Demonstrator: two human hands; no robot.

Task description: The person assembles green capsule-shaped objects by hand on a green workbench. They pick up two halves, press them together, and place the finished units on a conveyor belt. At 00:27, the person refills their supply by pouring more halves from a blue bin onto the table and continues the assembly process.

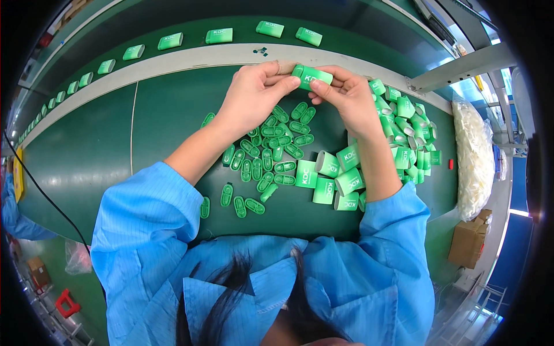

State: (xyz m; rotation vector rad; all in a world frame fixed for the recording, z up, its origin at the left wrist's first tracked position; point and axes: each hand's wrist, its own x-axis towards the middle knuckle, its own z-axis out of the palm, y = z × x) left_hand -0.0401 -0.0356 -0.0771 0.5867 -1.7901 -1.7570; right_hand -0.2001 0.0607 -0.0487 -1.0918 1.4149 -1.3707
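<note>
Both hands meet over the far edge of the dark green work table [86, 155]. My left hand [254, 95] and my right hand [340, 95] pinch the same small green plastic casing [311, 76] between fingertips, one at each end. Below my hands lies a scatter of several small green oval caps [271, 155]. Near my right forearm several green casings [332, 179] stand or lie. A larger heap of green casings [407, 130] is piled to the right of my right hand.
Beyond the pale table edge [190, 57], a green conveyor belt [190, 26] carries a spaced row of green casings [170, 41]. A clear bag of white parts [473, 155] lies at the right, a cardboard box [467, 242] below it. A black cable [46, 196] crosses the left side.
</note>
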